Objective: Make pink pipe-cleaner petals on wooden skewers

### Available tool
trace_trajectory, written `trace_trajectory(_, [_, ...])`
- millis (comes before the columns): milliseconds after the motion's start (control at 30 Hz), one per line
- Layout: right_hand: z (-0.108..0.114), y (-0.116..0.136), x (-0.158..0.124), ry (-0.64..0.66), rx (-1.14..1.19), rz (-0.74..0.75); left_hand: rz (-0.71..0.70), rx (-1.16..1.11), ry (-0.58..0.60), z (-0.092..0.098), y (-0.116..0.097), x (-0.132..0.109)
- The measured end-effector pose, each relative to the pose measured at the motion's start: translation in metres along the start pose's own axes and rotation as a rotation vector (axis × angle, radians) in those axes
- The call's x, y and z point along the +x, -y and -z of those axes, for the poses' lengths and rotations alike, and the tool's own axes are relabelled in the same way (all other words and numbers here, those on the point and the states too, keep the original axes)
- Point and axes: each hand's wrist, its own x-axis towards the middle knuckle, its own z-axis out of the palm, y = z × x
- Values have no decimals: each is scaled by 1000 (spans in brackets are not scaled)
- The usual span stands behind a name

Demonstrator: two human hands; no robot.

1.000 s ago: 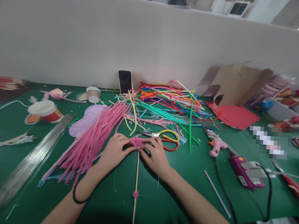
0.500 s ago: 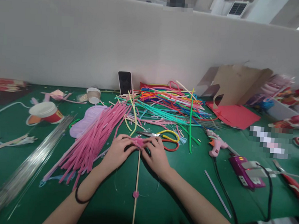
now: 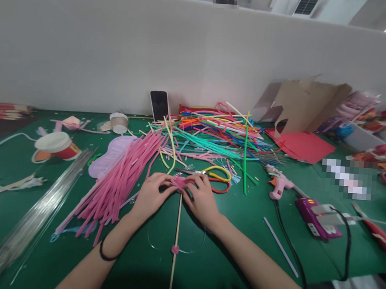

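Both hands meet at a fuzzy pink piece [image 3: 178, 182] at the top of a thin wooden stick [image 3: 178, 218]. The fingers of my left hand [image 3: 155, 192] pinch its left side, and those of my right hand [image 3: 200, 195] pinch its right side. Part of the piece is hidden by the fingers. Lower on the stick sits a small pink ball [image 3: 175, 249], with a thin clear wire [image 3: 153, 246] curving out on both sides of it. Just beyond my right hand lie scissors [image 3: 222, 174] with yellow and red handles.
Left of my hands lies a bundle of pink pipe cleaners [image 3: 120, 183] beside thin metal wires [image 3: 43, 204]. A heap of coloured pipe cleaners [image 3: 213, 132] and a phone [image 3: 159, 106] are at the back. To the right are a pink glue gun [image 3: 279, 183] and a purple power adapter [image 3: 318, 219].
The fingers have shifted very slightly around the pink piece. Otherwise the hands, the stick and the ball stay almost in place; the whole view has moved a little.
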Motion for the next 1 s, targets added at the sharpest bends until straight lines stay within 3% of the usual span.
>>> trace_trajectory(300, [5,0,3,-21,72,-32,-81,123,-21,-1,-5,0])
trace_trajectory(667, [10,-5,2,17,203,-2,-115,70,-27,-3,-2,3])
trace_trajectory(1000, [24,-19,-8,129,88,41,47,-158,47,6,7,6])
